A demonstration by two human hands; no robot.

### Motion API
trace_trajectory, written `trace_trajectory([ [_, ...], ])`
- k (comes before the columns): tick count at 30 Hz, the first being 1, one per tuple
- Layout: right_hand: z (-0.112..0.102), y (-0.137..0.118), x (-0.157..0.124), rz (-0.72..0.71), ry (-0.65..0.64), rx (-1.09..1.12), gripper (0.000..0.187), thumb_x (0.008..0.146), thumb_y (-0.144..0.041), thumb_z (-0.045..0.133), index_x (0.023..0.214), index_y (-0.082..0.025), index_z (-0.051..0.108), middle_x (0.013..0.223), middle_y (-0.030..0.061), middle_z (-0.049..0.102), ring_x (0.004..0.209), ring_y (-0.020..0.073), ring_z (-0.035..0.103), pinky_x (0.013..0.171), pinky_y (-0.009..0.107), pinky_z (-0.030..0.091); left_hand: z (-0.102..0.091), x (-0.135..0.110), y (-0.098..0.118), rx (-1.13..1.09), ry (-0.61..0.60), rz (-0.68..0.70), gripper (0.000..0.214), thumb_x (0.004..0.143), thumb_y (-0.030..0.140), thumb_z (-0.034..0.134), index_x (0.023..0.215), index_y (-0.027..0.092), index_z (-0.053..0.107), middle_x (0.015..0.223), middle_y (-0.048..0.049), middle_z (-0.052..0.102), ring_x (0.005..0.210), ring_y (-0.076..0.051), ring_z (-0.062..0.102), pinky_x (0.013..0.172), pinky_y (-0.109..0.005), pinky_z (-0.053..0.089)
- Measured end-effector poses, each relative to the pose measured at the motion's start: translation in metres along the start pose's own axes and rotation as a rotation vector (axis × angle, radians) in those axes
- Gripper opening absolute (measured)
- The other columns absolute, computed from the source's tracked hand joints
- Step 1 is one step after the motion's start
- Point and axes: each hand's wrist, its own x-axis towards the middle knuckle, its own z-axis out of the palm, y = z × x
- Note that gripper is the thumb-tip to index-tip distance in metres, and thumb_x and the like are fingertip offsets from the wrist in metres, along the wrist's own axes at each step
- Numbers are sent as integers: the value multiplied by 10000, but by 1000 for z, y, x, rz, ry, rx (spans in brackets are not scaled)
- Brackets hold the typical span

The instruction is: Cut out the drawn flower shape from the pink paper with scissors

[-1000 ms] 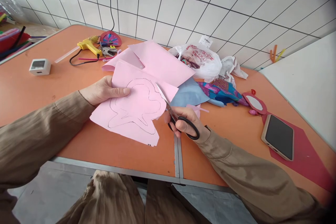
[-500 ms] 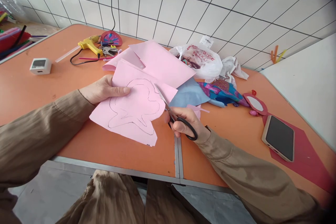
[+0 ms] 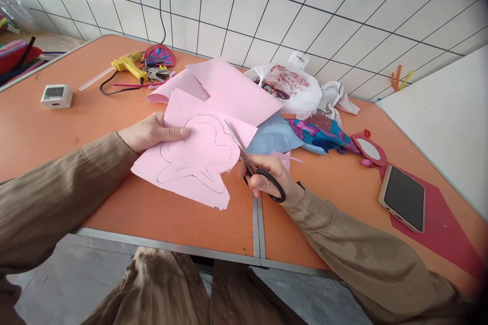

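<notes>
A pink foam or paper sheet with a curvy outline drawn on it is held above the orange table. My left hand grips its left side, thumb on top and fingers hidden underneath. Black-handled scissors are in my right hand, fingers through the loops. Their blades lie at the sheet's right part, beside the drawn line, and the lower right edge is cut along the outline. Behind it rest a larger pink sheet and a light blue piece.
A yellow glue gun, keys and a white cube-shaped device lie at the left. Toward the wall sits a white plastic bag. On the right, a phone rests on a red sheet, near a small round mirror.
The pink sheet has shifted very slightly, its lower edge a little higher. Both hands keep their holds, and the scissors stay at the sheet's right side.
</notes>
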Motion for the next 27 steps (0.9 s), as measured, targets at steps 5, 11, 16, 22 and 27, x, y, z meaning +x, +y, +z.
trace_trajectory([
  [5,-1,1,0,-14,-19,17,535,807,-663,652,745,-148,523,565,-63,432,395,52,449,388,201,289,0,1,-1,-11,-11,-6,70,720,204,820,778,170,804,742,-35,791,691,-219,768,781,-305,631],
  [11,-1,0,-1,-30,-33,21,521,826,-660,637,759,-154,529,601,-50,449,404,45,456,381,197,301,-1,2,-2,-14,3,-16,90,731,198,818,798,146,786,744,-62,782,775,-277,780,872,-384,614],
  [16,-1,-3,-2,22,-20,7,527,800,-697,636,768,-181,537,583,-48,435,400,55,456,381,205,300,-1,2,-4,-17,-1,-52,78,758,206,791,802,145,773,730,-64,779,879,-317,772,875,-398,614],
  [22,-3,2,-2,36,-23,18,558,778,-712,645,764,-165,538,591,-48,439,393,55,460,375,199,306,-2,3,-4,-42,-20,-80,76,778,194,774,829,138,778,765,-72,792,833,-294,780,849,-382,625],
  [27,-6,8,-1,26,-50,60,565,773,-700,655,815,-146,547,625,-55,459,405,53,486,374,184,335,-2,3,-3,-33,-19,-97,48,808,173,743,811,138,776,733,-51,789,711,-239,779,826,-345,631],
])
